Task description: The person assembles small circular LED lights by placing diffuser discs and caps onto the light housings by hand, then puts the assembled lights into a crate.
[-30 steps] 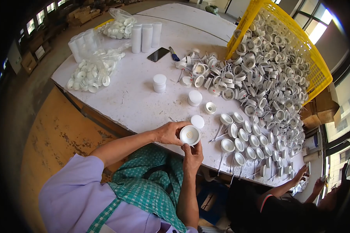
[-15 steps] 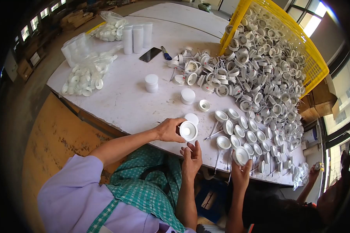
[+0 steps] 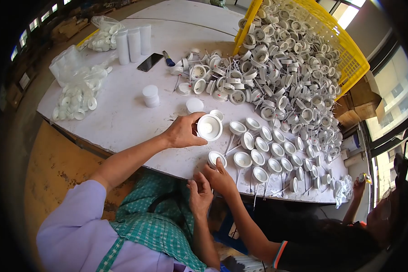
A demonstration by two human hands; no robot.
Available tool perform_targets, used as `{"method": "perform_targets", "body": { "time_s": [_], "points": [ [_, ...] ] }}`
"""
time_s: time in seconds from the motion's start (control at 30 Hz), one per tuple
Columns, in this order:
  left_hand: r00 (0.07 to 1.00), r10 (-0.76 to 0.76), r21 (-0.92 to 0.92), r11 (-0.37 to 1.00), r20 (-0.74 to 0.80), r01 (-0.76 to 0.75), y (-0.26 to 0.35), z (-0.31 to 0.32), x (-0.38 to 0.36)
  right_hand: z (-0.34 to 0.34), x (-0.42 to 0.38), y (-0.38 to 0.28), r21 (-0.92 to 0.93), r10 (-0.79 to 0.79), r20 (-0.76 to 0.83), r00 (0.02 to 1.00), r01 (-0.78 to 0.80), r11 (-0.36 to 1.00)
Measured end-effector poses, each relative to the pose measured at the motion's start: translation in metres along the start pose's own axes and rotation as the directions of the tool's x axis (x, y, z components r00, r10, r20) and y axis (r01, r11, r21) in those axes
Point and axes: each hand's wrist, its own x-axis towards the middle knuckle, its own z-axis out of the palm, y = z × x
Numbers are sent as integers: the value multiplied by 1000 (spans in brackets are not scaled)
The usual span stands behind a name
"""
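My left hand is closed around a white cup-shaped fitting, its hollow side facing up, above the table. Low at the table's front edge is my right hand, palm turned up, fingers loosely bent and apart, with nothing visible in it. Right beside it, a co-worker's hand holds another white cup-shaped fitting. Just past my left hand stand a short stack of white discs and a small white fitting, partly covered by the held one.
Several white fittings with wires stand in rows to the right. A large heap spills from a yellow crate. At left are bagged white parts, white disc stacks, a phone and a blue-handled tool.
The co-worker's hand has moved left with its fitting, close to my right hand. My left hand still holds its fitting, now nearer the small fitting. The view has shifted right.
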Motion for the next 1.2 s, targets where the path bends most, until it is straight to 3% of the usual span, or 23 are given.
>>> {"method": "perform_targets", "body": {
  "time_s": [0.13,0.3,0.4,0.5,0.6,0.67,0.8,0.87,1.13,1.2],
  "points": [
    [993,-58,83,995,100,50,11,10,17,-4,0,6,-30,10,-18,1000,-10,999],
    [994,11,58,998,111,-18,10,27,39,-11,2,8,-93,-8,-3,1000,8,996],
    [995,35,1,999,97,-35,8,35,53,-15,-1,4,-212,-65,21,998,68,975],
    [984,37,95,994,173,-54,15,34,63,-18,-1,-5,-325,-147,-9,989,136,936],
    [980,113,48,991,162,-122,17,39,71,-32,0,-4,-301,-202,-104,974,163,939],
    [965,96,57,992,243,-113,28,42,77,-41,0,-2,-272,-177,-108,978,143,952],
    [902,207,83,963,380,-256,33,58,90,-48,0,-20,-235,-207,-244,948,149,961],
    [903,243,59,958,356,-281,31,66,95,-51,-3,-23,-218,-201,-300,933,138,966],
    [843,375,97,892,385,-441,59,90,111,-56,-3,-15,-257,-202,-274,940,131,958],
    [826,398,16,898,399,-440,69,101,117,-56,3,-17,-294,-151,-271,951,68,954]
  ]
}}
